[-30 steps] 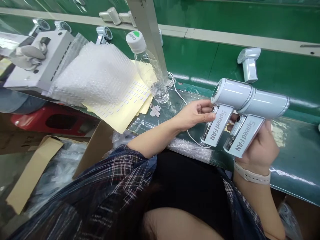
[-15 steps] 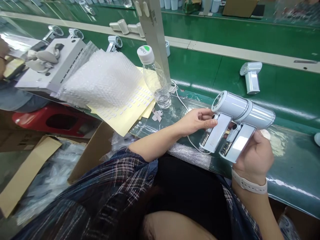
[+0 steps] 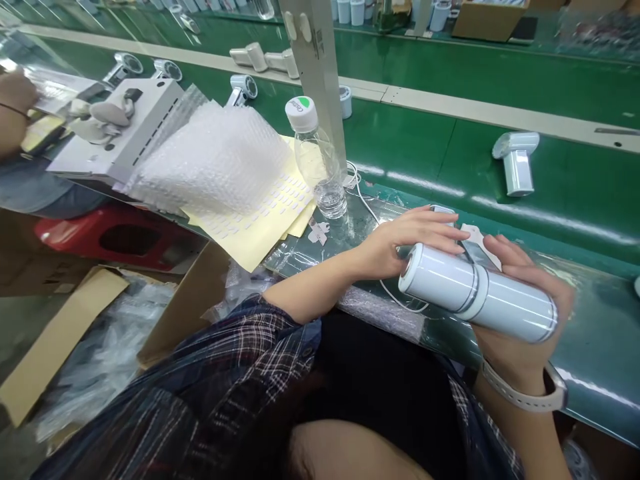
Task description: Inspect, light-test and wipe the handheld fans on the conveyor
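Note:
Two pale blue handheld devices lie end to end between my hands, above the bench's front edge; the left device (image 3: 440, 277) and the right device (image 3: 520, 303) meet at their round ends. Fingers of my left hand (image 3: 400, 243) reach over the left device's handle side. My right hand (image 3: 535, 293) wraps round the right device from behind and below, with a pale watch strap on the wrist. The handles point away from me and are partly hidden by the fingers.
A water bottle (image 3: 320, 160) stands by a metal post (image 3: 320, 80). Bubble wrap (image 3: 220, 153) lies on yellow label sheets (image 3: 250, 247). Another device (image 3: 518, 163) rests on the green belt (image 3: 425, 147). At the far left are a person's arm and a carton of plastic bags (image 3: 110, 353).
Both devices have been turned over, so their handles now point away from me and the barrels are nearer. My left hand has moved over the handles; the view has shifted slightly.

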Tool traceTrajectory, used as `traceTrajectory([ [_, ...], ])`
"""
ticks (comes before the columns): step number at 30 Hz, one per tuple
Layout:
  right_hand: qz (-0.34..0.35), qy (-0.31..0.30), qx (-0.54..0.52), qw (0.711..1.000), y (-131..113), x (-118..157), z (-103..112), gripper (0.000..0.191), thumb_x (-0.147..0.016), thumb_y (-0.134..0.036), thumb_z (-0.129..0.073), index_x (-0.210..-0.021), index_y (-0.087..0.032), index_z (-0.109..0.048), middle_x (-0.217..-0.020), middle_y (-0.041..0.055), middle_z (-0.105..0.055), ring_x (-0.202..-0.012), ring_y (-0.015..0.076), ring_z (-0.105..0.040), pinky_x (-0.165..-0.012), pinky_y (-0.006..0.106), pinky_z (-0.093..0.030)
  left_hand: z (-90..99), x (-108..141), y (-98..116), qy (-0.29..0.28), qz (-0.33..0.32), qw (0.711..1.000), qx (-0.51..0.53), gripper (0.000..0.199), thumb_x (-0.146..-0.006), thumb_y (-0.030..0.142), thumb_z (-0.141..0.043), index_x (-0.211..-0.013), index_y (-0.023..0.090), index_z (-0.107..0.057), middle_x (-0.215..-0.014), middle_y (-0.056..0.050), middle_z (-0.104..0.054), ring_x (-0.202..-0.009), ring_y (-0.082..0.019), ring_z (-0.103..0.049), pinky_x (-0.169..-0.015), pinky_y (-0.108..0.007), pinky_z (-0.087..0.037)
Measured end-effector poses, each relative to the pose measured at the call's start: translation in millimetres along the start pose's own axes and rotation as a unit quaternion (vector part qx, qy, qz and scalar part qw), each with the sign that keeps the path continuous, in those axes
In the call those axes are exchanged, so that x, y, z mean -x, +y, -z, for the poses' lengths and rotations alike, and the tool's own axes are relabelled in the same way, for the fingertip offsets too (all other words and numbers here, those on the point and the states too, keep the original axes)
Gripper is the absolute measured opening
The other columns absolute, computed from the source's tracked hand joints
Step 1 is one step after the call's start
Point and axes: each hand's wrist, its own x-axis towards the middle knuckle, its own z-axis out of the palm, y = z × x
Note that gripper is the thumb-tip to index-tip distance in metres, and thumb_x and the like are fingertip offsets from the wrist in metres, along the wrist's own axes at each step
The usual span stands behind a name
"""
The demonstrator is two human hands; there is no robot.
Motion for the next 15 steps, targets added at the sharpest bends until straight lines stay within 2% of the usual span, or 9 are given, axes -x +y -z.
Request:
traceTrajectory([
  [3,0.044,-0.022,0.025,0.999,2.4,-1.5,6.5,0.079,-0.069,-0.023,-0.095,-0.142,-0.036,-0.068,-0.151,-0.0012,-0.072,-0.149,0.0345,-0.061,-0.134,0.070,-0.035,-3.7,0.5,-5.3,0.019,-0.069,0.996,-0.051,0.030,-0.110,0.047,-0.058,-0.124,0.029,-0.079,-0.139,-0.005,-0.079,-0.150,-0.021,-0.061,-0.134,-0.050,-0.038],
  [5,0.060,-0.027,0.035,0.997,1.6,-0.8,8.8,0.079,-0.068,-0.025,-0.096,-0.142,-0.036,-0.069,-0.151,0.0006,-0.073,-0.147,0.0351,-0.063,-0.132,0.070,-0.038,-5.2,0.3,-5.1,0.026,-0.087,0.994,-0.054,0.030,-0.109,0.048,-0.060,-0.121,0.030,-0.080,-0.136,-0.005,-0.081,-0.148,-0.021,-0.063,-0.135,-0.050,-0.038],
  [7,0.044,-0.017,0.027,0.998,-1.9,1.3,8.3,0.074,-0.069,-0.030,-0.097,-0.139,-0.036,-0.072,-0.149,0.0022,-0.074,-0.145,0.0359,-0.065,-0.131,0.071,-0.040,-4.0,-0.1,-0.6,0.019,-0.055,0.997,-0.041,0.032,-0.107,0.054,-0.061,-0.116,0.032,-0.082,-0.133,-0.004,-0.082,-0.147,-0.022,-0.064,-0.136,-0.051,-0.035],
  [11,-0.062,0.034,-0.039,0.997,-7.1,10.9,-1.6,0.059,-0.071,-0.037,-0.096,-0.127,-0.037,-0.077,-0.139,0.0056,-0.080,-0.136,0.0383,-0.072,-0.124,0.073,-0.046,2.7,-0.9,10.5,-0.022,0.043,0.999,-0.010,0.028,-0.100,0.056,-0.069,-0.107,0.035,-0.086,-0.124,-0.005,-0.084,-0.144,-0.027,-0.064,-0.138,-0.053,-0.027],
  [13,-0.106,0.053,-0.069,0.991,-3.4,17.0,-6.2,0.061,-0.068,-0.036,-0.097,-0.126,-0.039,-0.076,-0.130,0.0057,-0.083,-0.124,0.0398,-0.078,-0.111,0.073,-0.057,2.3,-2.3,10.5,-0.042,0.061,0.997,-0.002,0.025,-0.094,0.053,-0.074,-0.104,0.034,-0.087,-0.117,-0.007,-0.085,-0.138,-0.029,-0.066,-0.136,-0.054,-0.029],
  [15,-0.148,0.060,-0.076,0.984,3.9,19.9,-6.4,0.068,-0.062,-0.036,-0.100,-0.125,-0.038,-0.076,-0.121,0.0055,-0.085,-0.110,0.0397,-0.082,-0.097,0.067,-0.065,-1.7,-6.2,7.2,-0.057,0.094,0.994,0.006,0.031,-0.086,0.056,-0.081,-0.102,0.030,-0.086,-0.110,-0.011,-0.084,-0.124,-0.030,-0.070,-0.130,-0.053,-0.037],
])
